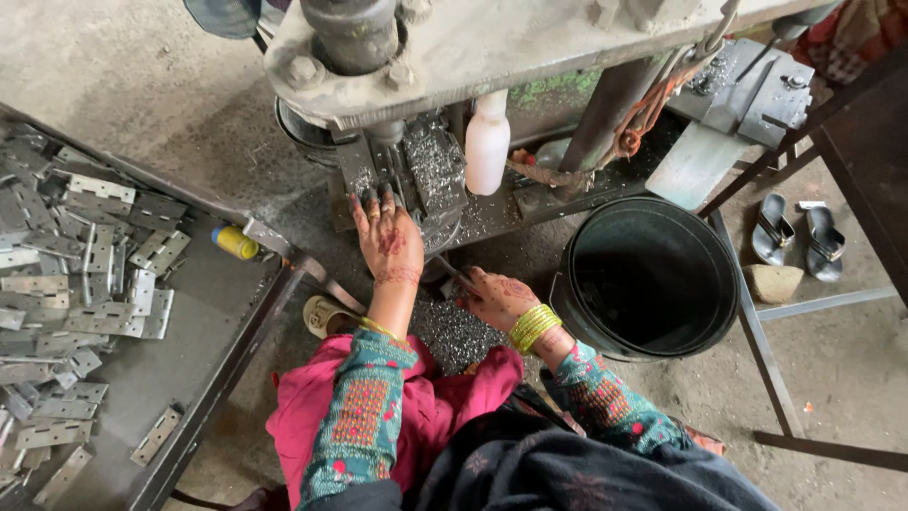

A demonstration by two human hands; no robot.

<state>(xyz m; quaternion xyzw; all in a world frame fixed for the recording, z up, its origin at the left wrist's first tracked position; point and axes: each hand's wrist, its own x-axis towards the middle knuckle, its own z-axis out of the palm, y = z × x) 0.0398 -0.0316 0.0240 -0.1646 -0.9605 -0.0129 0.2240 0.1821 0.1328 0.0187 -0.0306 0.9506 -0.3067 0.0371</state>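
My left hand (388, 237) reaching flat, fingers spread, under press die (421, 175); my right hand (497, 298) gripping lever (452, 273) — crush risk if ram drops.

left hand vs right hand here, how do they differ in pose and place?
The left hand reaches up, fingers spread flat against the press tooling; the right hand sits lower, beside the black bucket, fingers curled on a thin metal piece. The right wrist carries thick yellow-green bangles; the left shows only a thin one. Both hands bear henna patterns.
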